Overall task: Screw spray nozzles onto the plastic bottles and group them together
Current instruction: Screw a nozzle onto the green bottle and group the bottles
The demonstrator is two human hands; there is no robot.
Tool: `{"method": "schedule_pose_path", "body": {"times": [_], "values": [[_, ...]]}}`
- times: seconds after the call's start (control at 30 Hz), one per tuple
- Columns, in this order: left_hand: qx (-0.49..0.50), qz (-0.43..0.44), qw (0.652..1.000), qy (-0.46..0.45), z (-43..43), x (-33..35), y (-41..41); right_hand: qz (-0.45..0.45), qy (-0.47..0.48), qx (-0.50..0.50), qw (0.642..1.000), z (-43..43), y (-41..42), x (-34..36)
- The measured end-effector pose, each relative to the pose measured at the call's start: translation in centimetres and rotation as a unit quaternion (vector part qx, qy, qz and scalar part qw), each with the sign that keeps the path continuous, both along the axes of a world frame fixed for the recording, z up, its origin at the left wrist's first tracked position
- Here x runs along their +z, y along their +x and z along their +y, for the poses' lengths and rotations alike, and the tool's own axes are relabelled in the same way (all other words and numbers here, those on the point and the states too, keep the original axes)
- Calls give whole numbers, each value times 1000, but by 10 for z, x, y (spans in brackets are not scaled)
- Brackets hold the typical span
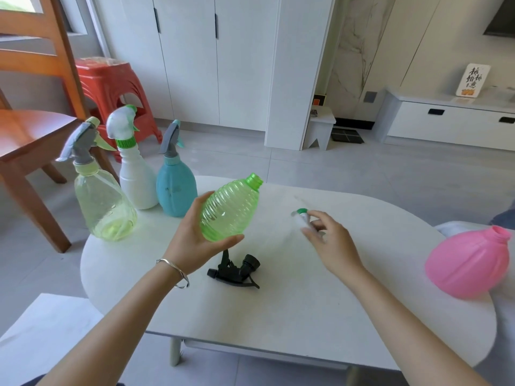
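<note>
Green bottle (230,208) left hand (192,240), nozzle (301,218) right hand (331,243)

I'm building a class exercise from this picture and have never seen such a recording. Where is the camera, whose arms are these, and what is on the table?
No machine here: a person wears a camera on the head, so this one picture looks down at their own arms. The left hand holds a green ribbed bottle, neck open. The right hand is at a white nozzle; blur hides whether it grips it. A black nozzle lies on the white table nearer the person, and a pink bottle without a nozzle sits at the right edge. Far left stand three finished ones: a clear yellowish bottle, a white bottle and a blue bottle.
</note>
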State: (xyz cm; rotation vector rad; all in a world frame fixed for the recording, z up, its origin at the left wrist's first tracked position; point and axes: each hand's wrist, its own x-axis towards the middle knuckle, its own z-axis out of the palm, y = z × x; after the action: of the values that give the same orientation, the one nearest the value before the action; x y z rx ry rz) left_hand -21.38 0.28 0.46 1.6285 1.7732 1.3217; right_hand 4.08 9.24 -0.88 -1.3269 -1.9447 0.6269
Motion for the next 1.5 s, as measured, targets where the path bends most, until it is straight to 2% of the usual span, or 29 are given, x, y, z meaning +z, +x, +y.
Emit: {"method": "schedule_pose_path", "body": {"times": [0.1, 0.17, 0.23, 0.3, 0.37, 0.77, 0.9, 1.07, 1.3, 1.5], "values": [[7, 3, 1000, -1, 3, 1, 2, 132, -33, -59, 989, 7, 6, 12], [14, 8, 1000, -9, 4, 0, 1, 229, -66, -103, 966, 10, 10, 19], [20, 18, 999, -18, 4, -2, -1, 334, -123, -122, 927, 11, 15, 25], [27, 28, 999, -25, 5, -5, -3, 435, -189, -113, 873, 10, 18, 32], [38, 38, 998, -28, 6, -7, -5, 481, -237, -105, 838, 9, 21, 36], [42, 54, 996, -49, 3, -4, -15, 450, -227, -42, 862, 2, 22, 43], [36, 62, 996, -54, 0, -3, -17, 396, -228, -19, 890, -2, 17, 44], [-40, 66, 994, -77, -6, 1, -16, 345, -240, 27, 907, -8, 11, 47], [-108, -48, 987, -105, -7, 16, -5, 337, -274, 99, 895, -18, -2, 46], [-131, -161, 969, -136, -8, 19, -4, 316, -236, 99, 914, -18, 0, 52]]}}
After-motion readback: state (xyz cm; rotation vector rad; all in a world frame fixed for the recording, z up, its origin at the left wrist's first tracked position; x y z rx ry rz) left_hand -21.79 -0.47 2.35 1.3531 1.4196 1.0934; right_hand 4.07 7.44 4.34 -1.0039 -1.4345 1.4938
